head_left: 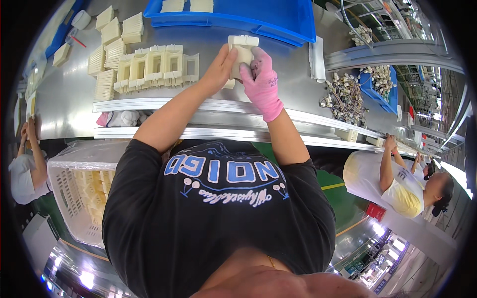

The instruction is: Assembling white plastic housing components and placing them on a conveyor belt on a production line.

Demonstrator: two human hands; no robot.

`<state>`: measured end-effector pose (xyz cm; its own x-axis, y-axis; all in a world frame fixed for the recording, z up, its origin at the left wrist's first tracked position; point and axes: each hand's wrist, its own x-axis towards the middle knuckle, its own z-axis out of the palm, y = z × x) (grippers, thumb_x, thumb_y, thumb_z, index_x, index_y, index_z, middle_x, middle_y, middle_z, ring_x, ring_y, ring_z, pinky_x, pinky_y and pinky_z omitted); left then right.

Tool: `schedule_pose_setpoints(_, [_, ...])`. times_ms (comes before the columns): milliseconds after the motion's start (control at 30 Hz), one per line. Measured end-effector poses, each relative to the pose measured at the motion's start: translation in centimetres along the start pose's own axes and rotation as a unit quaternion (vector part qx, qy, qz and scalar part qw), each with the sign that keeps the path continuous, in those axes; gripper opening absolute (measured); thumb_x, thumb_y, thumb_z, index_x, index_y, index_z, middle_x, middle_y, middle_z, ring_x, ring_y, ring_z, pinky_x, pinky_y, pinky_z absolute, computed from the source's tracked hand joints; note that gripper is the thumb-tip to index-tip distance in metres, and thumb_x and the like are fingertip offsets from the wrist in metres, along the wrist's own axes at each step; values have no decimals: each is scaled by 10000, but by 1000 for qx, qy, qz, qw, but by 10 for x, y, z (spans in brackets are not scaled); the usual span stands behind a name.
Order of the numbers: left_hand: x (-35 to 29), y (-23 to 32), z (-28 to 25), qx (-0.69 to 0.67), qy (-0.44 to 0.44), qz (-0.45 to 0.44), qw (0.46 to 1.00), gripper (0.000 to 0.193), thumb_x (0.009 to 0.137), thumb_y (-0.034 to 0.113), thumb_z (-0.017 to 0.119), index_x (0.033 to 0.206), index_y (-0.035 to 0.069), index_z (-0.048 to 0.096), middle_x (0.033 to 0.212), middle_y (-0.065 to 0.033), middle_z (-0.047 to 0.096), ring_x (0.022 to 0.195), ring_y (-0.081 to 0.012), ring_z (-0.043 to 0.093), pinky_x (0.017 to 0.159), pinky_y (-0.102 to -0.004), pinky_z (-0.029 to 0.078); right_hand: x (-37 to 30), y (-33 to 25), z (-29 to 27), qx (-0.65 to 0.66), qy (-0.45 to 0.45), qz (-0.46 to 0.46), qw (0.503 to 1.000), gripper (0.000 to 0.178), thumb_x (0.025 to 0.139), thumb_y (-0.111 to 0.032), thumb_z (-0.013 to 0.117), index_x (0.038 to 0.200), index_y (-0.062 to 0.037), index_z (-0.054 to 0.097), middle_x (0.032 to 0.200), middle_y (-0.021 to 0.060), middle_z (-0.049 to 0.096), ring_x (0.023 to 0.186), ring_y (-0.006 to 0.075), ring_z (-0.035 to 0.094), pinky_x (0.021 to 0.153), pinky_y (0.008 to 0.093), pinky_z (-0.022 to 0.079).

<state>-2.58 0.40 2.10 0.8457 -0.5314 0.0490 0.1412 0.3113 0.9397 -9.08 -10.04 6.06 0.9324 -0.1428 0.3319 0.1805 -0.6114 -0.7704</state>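
You've got a shiny metal workbench [198, 40] with aluminum rails [124, 106] along its edge, plus a chunky metal beam [392, 57] off to your right. Your floor [343, 204]'s green with a yellow line [333, 186], and bright white lights [398, 244] glow lower right.

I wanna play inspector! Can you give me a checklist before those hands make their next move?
1. Left hand on the cream part: ok, holding its left side.
2. Right hand on it too: ok, thumb and fingers at its right.
3. Gloves on both hands: not ok, only the right wears pink.
4. Row of cream frames standing up: ok.
5. Cream part's underside clean: cannot tell, it's hidden.
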Motion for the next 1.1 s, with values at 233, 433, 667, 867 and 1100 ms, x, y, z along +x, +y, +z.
schedule_pose_setpoints(233, [4, 2, -3, 18, -12, 22, 1000, 360, 914, 386, 299, 1073, 85, 415, 827, -8, 469, 680, -57, 421, 547, -196, 357, -4, 10, 9, -5, 85, -77, 993, 409, 794, -18, 524, 1157, 2, 337, 717, 64, 519, 582, 75, 512, 500, 226, 446])
schedule_pose_setpoints(433, [0, 4, -7, 55, -10, 18, 998, 351, 915, 379, 307, 1072, 85, 415, 831, -7, 464, 692, -59, 419, 559, -201, 361, -1, 5, 6, -54, 46, -60, 996, 455, 776, -39, 544, 1177, -9, 330, 660, 57, 514, 520, 90, 501, 482, 234, 427])
schedule_pose_setpoints(667, [0, 10, -3, 0, -21, -53, 998, 379, 887, 363, 394, 1125, 70, 358, 955, -69, 509, 856, -134, 525, 630, -251, 459, 3, -20, -10, 50, -30, 24, 998, 437, 768, -33, 533, 1174, -44, 373, 661, 55, 512, 523, 93, 499, 495, 223, 425])
schedule_pose_setpoints(867, [-1, 20, 0, -103, -90, -169, 976, 437, 836, 312, 502, 1137, 52, 322, 883, -150, 541, 701, -230, 605, 481, -337, 500, 8, -9, -40, 174, -52, 100, 978, 445, 735, 4, 506, 1171, -27, 425, 820, 73, 545, 694, 130, 547, 641, 253, 462])
schedule_pose_setpoints(1100, [-8, 41, -2, 46, -368, -346, 862, 288, 848, 250, 486, 1048, 44, 470, 865, -88, 554, 723, -205, 602, 594, -332, 499, -4, -23, -66, 166, -127, -7, 978, 573, 680, -180, 563, 1208, -25, 403, 1072, 89, 507, 1013, 193, 464, 864, 321, 366])
